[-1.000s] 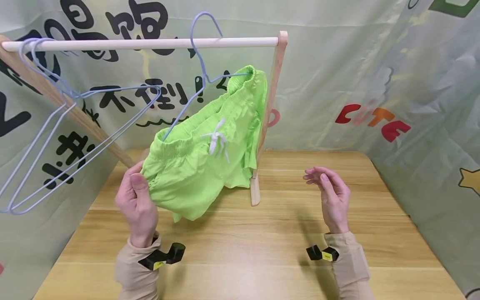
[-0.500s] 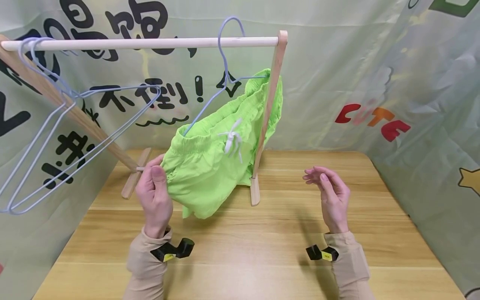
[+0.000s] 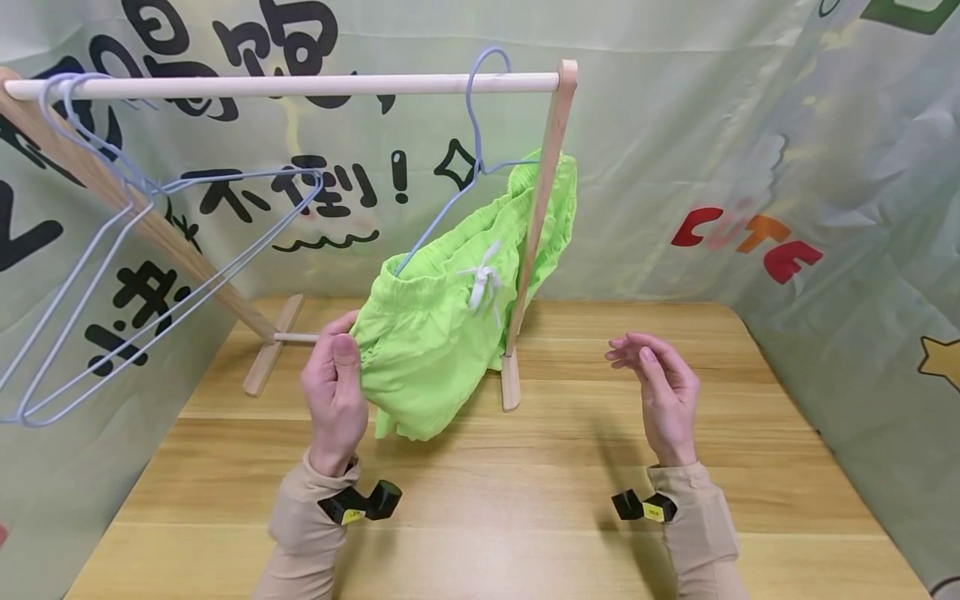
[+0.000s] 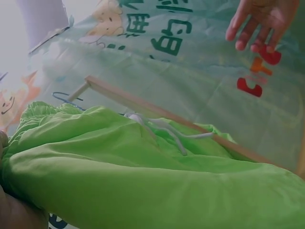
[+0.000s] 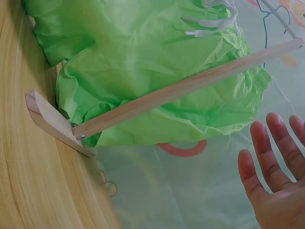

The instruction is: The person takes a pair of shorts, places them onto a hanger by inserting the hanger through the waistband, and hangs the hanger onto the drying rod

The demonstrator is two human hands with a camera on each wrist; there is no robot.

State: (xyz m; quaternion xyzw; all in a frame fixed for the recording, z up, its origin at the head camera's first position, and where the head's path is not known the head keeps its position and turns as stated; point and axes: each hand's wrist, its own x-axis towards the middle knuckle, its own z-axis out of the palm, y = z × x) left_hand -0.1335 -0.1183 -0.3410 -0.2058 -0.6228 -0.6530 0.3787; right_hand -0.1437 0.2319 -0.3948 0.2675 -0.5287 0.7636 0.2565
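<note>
Bright green shorts (image 3: 427,333) with a white drawstring bow (image 3: 482,279) hang by the waistband on a blue wire hanger (image 3: 474,137). The hanger's hook sits over the rack's white rod (image 3: 300,86), near its right end. My left hand (image 3: 335,396) pinches the left edge of the shorts between thumb and fingers. In the right wrist view the rack's right post (image 5: 190,88) crosses in front of the shorts (image 5: 138,43). My right hand (image 3: 667,392) is held over the table's right side, holding nothing, its fingers (image 5: 269,162) loosely spread.
Two more blue wire hangers (image 3: 142,187) hang bare at the rod's left end. The rack's wooden feet (image 3: 511,382) stand on the wooden table (image 3: 480,517). Behind is a pale green printed curtain (image 3: 637,167).
My left hand has moved right, sliding the shorts and their hanger along the rod, so part of the shorts is now behind the right post. My right hand has stayed put.
</note>
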